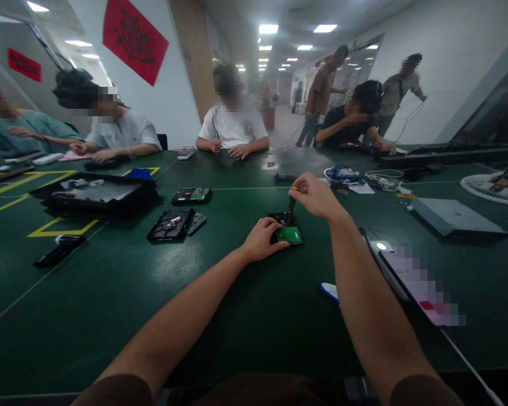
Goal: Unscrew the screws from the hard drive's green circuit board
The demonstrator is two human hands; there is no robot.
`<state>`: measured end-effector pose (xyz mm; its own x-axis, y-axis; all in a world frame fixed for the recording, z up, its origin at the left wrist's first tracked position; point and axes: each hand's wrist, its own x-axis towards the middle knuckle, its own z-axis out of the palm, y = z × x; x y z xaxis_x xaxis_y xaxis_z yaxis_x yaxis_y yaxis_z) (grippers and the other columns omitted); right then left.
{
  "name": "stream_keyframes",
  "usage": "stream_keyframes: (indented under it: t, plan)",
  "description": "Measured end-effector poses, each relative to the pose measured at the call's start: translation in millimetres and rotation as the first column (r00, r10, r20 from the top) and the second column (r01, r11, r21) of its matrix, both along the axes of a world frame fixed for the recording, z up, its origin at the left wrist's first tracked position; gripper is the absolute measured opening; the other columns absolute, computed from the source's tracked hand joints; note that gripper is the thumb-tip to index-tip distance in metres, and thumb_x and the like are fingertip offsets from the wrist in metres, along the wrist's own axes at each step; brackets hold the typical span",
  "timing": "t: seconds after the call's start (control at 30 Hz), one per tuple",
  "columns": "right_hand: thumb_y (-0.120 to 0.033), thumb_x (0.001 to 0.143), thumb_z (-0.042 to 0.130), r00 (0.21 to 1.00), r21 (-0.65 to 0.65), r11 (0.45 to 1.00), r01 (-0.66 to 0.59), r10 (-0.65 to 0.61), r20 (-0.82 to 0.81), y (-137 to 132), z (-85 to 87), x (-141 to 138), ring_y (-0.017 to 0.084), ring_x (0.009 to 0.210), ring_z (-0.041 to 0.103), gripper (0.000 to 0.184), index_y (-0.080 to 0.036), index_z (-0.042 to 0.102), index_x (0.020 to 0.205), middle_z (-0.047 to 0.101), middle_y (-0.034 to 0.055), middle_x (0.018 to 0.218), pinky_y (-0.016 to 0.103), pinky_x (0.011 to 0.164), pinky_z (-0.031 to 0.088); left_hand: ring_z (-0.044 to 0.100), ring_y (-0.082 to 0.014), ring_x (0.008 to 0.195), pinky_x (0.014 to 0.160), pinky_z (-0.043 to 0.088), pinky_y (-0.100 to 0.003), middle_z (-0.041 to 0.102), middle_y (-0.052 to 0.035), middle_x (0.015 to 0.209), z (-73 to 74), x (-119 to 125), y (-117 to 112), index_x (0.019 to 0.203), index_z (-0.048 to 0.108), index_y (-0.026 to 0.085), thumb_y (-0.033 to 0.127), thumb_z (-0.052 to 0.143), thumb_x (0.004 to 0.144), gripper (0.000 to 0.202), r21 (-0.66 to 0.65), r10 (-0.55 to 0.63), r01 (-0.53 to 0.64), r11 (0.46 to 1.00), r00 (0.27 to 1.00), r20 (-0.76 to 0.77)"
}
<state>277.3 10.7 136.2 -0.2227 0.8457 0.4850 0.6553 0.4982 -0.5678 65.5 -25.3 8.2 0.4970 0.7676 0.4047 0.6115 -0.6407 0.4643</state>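
A hard drive with a green circuit board (291, 235) lies on the green table in front of me. My left hand (263, 239) grips its left side, thumb along the near edge and fingers over the far part. Above the drive, my right hand (315, 194) is closed round the handle of a screwdriver (292, 204). The screwdriver stands nearly upright with its shaft pointing down at the drive; whether the tip sits in a screw is too small to tell. Further left lie another hard drive (192, 195), a black drive casing (169, 225) and a loose circuit board (197, 223).
Stacked black trays (127, 194) stand at the left. To the right are a phone (410, 282), a grey metal box (459, 217), a bowl of cables (342, 173) and a white fan (474, 183). Several people sit across the table; two more stand behind.
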Motion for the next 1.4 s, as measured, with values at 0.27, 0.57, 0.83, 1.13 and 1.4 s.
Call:
stream_keyframes:
  t: [0.27,0.57,0.83,1.13,1.4]
  plan:
    - [-0.031,0.086,0.070,0.999,0.026,1.000,-0.009,0.008,0.036,-5.4,5.7,-1.9,0.022,0.080,0.069,0.013,-0.024,0.061,0.093,0.073,0.0054,0.093,0.036,0.075,0.052,0.052,-0.0324,0.124,0.108,0.047,-0.052,0.055,-0.0129,0.130,0.8,0.2,-0.5,0.131,0.061,0.023,0.064,0.070,0.081,0.065,0.003,-0.003,0.003,1.000,1.000,0.002]
    - [-0.021,0.084,0.068,0.994,0.017,0.998,-0.067,0.065,0.089,-3.9,8.5,2.0,0.022,0.085,0.070,0.016,-0.021,0.066,0.100,0.074,0.0066,0.096,0.038,0.082,0.054,0.051,-0.0321,0.126,0.109,0.046,-0.052,0.055,-0.0131,0.131,-0.7,-0.4,0.0,0.131,0.061,0.023,0.064,0.069,0.082,0.065,0.015,-0.003,0.003,1.000,1.000,-0.003]
    - [-0.029,0.081,0.073,0.998,0.030,1.000,0.009,-0.011,0.068,-5.2,8.0,0.7,0.024,0.085,0.069,0.016,-0.022,0.065,0.093,0.073,0.0062,0.093,0.039,0.080,0.052,0.052,-0.0323,0.125,0.109,0.047,-0.052,0.056,-0.0129,0.130,0.9,-0.2,-0.2,0.130,0.061,0.023,0.064,0.070,0.081,0.064,0.016,-0.012,0.012,1.000,1.000,-0.003]
    - [-0.026,0.085,0.068,0.998,0.033,0.998,-0.048,0.047,0.034,-7.4,10.8,-1.9,0.023,0.085,0.069,0.009,-0.022,0.069,0.093,0.074,0.0070,0.093,0.040,0.083,0.053,0.052,-0.0322,0.125,0.110,0.046,-0.052,0.056,-0.0126,0.130,2.3,0.1,-0.9,0.131,0.061,0.023,0.064,0.069,0.082,0.065,0.010,-0.010,0.010,1.000,1.000,-0.007]
    - [-0.033,0.085,0.071,0.996,0.058,0.997,0.045,-0.049,0.074,-5.0,9.7,1.2,0.025,0.083,0.069,0.012,-0.022,0.070,0.089,0.074,0.0069,0.087,0.043,0.081,0.053,0.052,-0.0327,0.125,0.109,0.047,-0.052,0.055,-0.0131,0.131,1.9,-0.8,-0.4,0.132,0.061,0.023,0.066,0.068,0.082,0.066,0.000,-0.007,0.007,1.000,1.000,-0.007]
